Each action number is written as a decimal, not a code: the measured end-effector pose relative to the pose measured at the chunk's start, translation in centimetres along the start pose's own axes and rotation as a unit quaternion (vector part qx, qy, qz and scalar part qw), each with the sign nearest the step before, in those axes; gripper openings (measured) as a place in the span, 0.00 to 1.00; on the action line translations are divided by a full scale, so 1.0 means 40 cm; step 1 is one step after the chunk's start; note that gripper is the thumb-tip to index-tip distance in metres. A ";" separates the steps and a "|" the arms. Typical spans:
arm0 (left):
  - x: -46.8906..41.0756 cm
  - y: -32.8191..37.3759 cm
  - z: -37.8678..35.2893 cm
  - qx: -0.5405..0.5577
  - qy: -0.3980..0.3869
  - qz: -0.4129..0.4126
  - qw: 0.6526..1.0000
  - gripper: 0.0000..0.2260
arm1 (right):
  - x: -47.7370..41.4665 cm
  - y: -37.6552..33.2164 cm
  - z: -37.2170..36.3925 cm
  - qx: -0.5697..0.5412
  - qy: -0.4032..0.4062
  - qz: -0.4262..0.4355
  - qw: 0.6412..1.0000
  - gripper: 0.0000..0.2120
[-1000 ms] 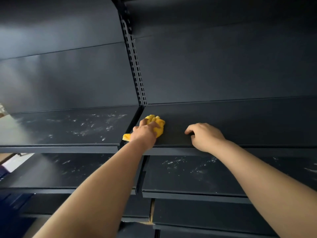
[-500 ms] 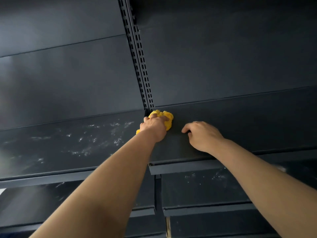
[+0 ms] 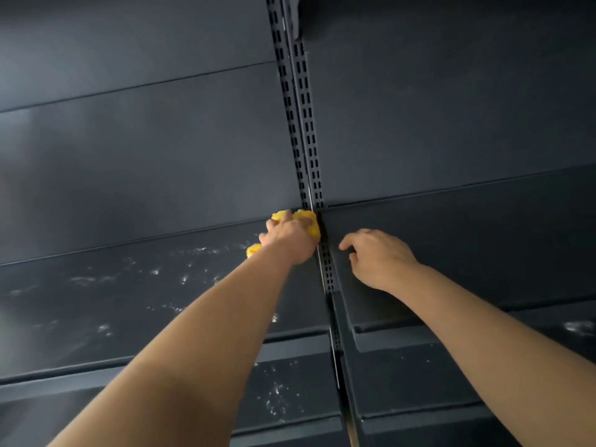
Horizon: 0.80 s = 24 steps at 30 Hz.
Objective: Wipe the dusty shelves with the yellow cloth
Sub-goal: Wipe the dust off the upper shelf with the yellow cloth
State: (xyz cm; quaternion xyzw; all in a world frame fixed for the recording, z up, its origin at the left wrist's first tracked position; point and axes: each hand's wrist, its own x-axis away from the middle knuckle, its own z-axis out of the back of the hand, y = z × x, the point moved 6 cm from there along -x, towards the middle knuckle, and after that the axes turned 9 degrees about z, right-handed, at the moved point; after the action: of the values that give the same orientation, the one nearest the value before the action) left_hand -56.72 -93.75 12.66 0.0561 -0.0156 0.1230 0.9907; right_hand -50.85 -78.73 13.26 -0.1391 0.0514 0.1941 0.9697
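My left hand (image 3: 290, 241) presses the crumpled yellow cloth (image 3: 309, 222) onto the back right corner of the left dark shelf (image 3: 129, 304), which is speckled with white dust. The cloth sits against the back panel, beside the slotted upright (image 3: 306, 130); a small end of it shows by my wrist. My right hand (image 3: 379, 258) rests on the right dark shelf (image 3: 483, 253), fingers bent and spread, holding nothing. That shelf looks free of dust.
Lower shelves (image 3: 283, 391) below both bays carry white dust, also at the far right (image 3: 577, 327). Dark back panels (image 3: 145, 150) rise behind the shelves. A bracket (image 3: 296, 17) of a higher shelf juts out at the top.
My left hand has carried the cloth from the right shelf's left end across the upright to the left shelf's back corner. The view has shifted left and closer. My right hand stays on the right shelf.
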 end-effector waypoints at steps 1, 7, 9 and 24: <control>-0.002 -0.011 -0.014 0.015 0.000 -0.014 1.000 0.22 | -0.007 -0.014 -0.008 0.000 -0.005 0.003 1.000 0.19; -0.064 -0.139 -0.003 0.043 0.008 0.009 0.999 0.25 | -0.048 -0.085 -0.054 -0.027 -0.028 0.045 0.998 0.20; -0.081 -0.212 0.000 0.044 0.005 0.034 0.998 0.24 | -0.060 -0.113 -0.072 -0.035 -0.038 0.057 0.997 0.19; -0.030 -0.542 0.031 0.058 0.013 0.222 0.973 0.23 | -0.084 -0.152 -0.086 0.101 -0.059 0.000 0.993 0.21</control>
State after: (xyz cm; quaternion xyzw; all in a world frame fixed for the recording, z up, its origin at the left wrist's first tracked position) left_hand -52.60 -115.07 11.52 0.1070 -0.0079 0.3410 0.9339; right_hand -51.72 -86.35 12.00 -0.0283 0.0132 0.1956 0.9802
